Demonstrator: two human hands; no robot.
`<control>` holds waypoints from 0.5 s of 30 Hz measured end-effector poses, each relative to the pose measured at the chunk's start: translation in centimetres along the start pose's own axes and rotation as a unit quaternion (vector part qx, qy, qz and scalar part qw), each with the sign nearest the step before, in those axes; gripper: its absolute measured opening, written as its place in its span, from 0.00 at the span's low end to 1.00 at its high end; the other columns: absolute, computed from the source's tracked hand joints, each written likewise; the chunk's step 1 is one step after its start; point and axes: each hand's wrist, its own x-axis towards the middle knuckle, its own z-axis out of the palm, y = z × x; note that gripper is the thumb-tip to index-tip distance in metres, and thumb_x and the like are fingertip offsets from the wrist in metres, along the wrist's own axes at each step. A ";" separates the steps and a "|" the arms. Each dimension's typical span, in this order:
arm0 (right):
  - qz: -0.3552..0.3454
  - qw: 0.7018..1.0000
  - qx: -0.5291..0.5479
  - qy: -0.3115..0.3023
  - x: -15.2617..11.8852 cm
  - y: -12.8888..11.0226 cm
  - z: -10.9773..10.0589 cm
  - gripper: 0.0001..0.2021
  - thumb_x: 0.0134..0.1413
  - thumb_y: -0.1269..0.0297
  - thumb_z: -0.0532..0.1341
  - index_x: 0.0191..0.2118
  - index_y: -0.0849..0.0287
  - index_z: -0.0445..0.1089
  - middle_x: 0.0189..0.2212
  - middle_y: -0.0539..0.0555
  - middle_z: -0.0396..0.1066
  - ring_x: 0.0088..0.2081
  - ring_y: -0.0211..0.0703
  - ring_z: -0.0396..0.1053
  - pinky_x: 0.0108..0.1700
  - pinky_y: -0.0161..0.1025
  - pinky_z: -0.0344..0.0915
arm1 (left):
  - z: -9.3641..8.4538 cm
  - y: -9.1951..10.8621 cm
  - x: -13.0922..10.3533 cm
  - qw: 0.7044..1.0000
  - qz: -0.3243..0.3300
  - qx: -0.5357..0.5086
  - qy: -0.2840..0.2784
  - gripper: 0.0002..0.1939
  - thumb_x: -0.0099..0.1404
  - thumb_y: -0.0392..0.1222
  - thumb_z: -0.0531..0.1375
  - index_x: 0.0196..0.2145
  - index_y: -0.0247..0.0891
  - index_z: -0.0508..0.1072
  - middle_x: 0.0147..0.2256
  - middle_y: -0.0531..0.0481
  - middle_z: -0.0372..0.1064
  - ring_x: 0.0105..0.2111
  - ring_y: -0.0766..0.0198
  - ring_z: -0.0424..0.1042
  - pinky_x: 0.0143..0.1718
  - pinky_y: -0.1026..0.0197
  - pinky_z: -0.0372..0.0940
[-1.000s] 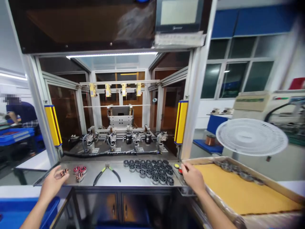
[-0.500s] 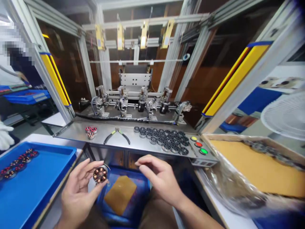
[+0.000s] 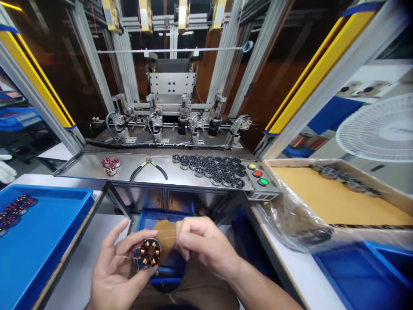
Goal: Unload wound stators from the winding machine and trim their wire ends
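Between the thumb and fingers of my left hand (image 3: 121, 262) is a round copper-wound motor stator (image 3: 150, 252), its face turned toward the camera. Thin wire ends stick out at its left side. To its right, my right hand (image 3: 203, 241) is closed in a pinch on a fine wire (image 3: 167, 237) that runs across from the stator. Both hands hang in front of the metal bench, above a blue bin (image 3: 145, 219) with a brown sheet (image 3: 166, 232) in it.
On the metal bench (image 3: 97, 172) lie red-and-copper stators (image 3: 111, 165), pliers (image 3: 149, 167) and several black cores (image 3: 213, 168), beside coloured buttons (image 3: 257, 173). A blue tray (image 3: 48, 228) stands left; a plastic-lined box (image 3: 306, 198) stands right. The winding machine (image 3: 172, 116) is behind.
My right hand has closed from an open pose onto the wire and moved nearer the stator. My left hand with the stator sits slightly lower and further right. The camera view has shifted.
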 end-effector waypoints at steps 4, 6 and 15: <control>0.027 0.996 0.071 0.055 -0.9 2.1 -1.5 0.19 0.47 0.52 0.72 0.22 0.63 0.71 0.18 0.49 0.69 0.21 0.33 0.65 0.28 0.33 0.60 | 0.1 -0.5 0.1 1.000 -0.014 0.004 -0.004 0.34 0.58 0.45 0.70 0.59 0.51 0.62 0.43 0.47 0.81 0.42 0.57 0.80 0.48 0.58 0.75; 0.098 0.991 0.090 0.034 -1.3 3.8 -1.0 0.20 0.41 0.51 0.75 0.28 0.65 0.74 0.21 0.52 0.74 0.21 0.35 0.69 0.27 0.33 0.64 | 0.1 -0.9 0.2 1.000 0.001 0.011 -0.015 0.32 0.61 0.43 0.68 0.60 0.49 0.61 0.44 0.45 0.80 0.45 0.57 0.79 0.50 0.57 0.73; 0.209 0.967 0.147 0.022 -1.7 6.1 1.3 0.19 0.33 0.59 0.78 0.26 0.66 0.73 0.14 0.49 0.70 0.13 0.29 0.64 0.15 0.24 0.59 | 0.0 -1.7 1.3 0.994 0.008 0.012 -0.107 0.35 0.64 0.36 0.64 0.64 0.52 0.57 0.50 0.42 0.77 0.41 0.61 0.80 0.41 0.64 0.74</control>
